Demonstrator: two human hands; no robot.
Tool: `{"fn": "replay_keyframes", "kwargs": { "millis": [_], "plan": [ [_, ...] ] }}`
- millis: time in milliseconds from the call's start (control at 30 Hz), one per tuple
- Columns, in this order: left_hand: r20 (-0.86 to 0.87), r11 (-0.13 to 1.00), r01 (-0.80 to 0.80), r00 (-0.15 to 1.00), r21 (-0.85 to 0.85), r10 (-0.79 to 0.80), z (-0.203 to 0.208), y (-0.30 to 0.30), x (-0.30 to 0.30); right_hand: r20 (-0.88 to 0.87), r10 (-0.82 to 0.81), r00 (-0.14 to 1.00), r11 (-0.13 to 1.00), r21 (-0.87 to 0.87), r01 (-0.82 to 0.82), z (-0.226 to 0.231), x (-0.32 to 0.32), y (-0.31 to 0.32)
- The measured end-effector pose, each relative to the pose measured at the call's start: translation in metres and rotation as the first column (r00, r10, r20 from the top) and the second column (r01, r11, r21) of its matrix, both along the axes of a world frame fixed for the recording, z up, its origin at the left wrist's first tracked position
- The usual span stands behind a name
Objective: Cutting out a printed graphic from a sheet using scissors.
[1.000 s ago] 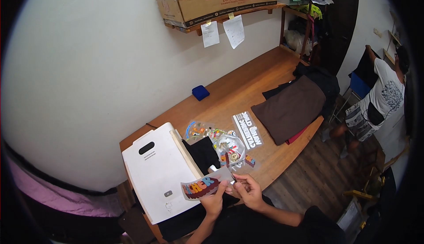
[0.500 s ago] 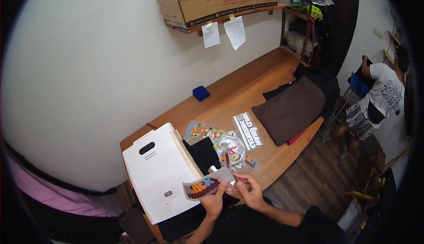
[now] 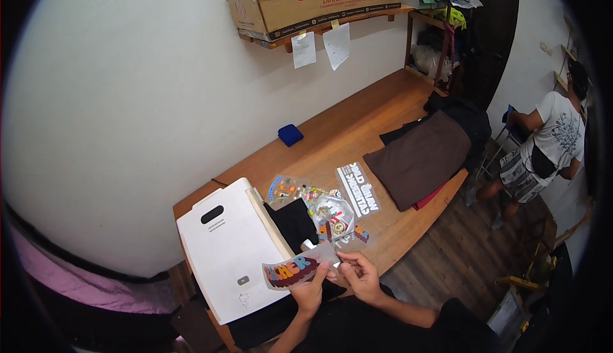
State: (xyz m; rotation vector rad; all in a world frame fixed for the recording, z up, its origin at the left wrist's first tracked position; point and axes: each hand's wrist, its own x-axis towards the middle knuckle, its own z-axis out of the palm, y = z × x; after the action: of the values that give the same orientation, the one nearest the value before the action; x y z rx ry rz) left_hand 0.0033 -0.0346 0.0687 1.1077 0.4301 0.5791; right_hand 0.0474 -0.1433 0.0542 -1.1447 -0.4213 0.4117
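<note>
A sheet of clear transfer film (image 3: pixel 294 271) with colourful block lettering is held up in front of me, over the near edge of the table. My left hand (image 3: pixel 310 292) grips it at the lower right part, thumb on top. At its right end, my right hand (image 3: pixel 359 279) pinches the film's edge with thumb and forefinger; a small dark piece by those fingertips is too small to make out. Just beyond lie other printed films (image 3: pixel 334 212), some round and heaped, beside a folded black cloth (image 3: pixel 292 220). Flat behind them is a film with white lettering (image 3: pixel 357 189).
On the left stands a white box-like machine (image 3: pixel 225 251) with a black oval slot. Dark folded garments (image 3: pixel 418 161) are stacked at the table's right; a small blue folded item (image 3: pixel 290 135) lies by the wall. Above is a shelf with a cardboard box (image 3: pixel 325 5). Another person (image 3: pixel 554 126) stands at right.
My hands stay almost in place; the film's left end has shifted slightly left. The person at right has turned and lowered an arm.
</note>
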Motion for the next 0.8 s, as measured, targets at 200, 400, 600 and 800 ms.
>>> {"fn": "replay_keyframes", "kwargs": {
  "millis": [200, 400, 600, 800],
  "plan": [
    [-0.017, 1.000, -0.003, 1.000, 0.016, 0.003, -0.0024, 0.0027, -0.0003, 0.003, -0.006, 1.000, 1.000, -0.028, 0.006, 0.0023, 0.0008, 0.0004],
    [-0.030, 1.000, -0.005, 1.000, 0.014, 0.005, -0.0033, 0.0039, -0.0009, -0.020, -0.002, 1.000, 1.000, -0.028, 0.002, 0.0012, 0.0004, 0.0017],
    [-0.025, 1.000, 0.003, 1.000, 0.007, -0.002, -0.0042, 0.0045, -0.0010, -0.045, -0.011, 0.999, 1.000, -0.022, 0.010, 0.0045, 0.0004, 0.0035],
    [-0.016, 1.000, 0.006, 1.000, 0.015, -0.005, -0.0043, 0.0044, -0.0004, -0.036, -0.032, 0.999, 0.999, -0.025, 0.031, -0.0012, -0.0008, 0.0040]
  ]
}}
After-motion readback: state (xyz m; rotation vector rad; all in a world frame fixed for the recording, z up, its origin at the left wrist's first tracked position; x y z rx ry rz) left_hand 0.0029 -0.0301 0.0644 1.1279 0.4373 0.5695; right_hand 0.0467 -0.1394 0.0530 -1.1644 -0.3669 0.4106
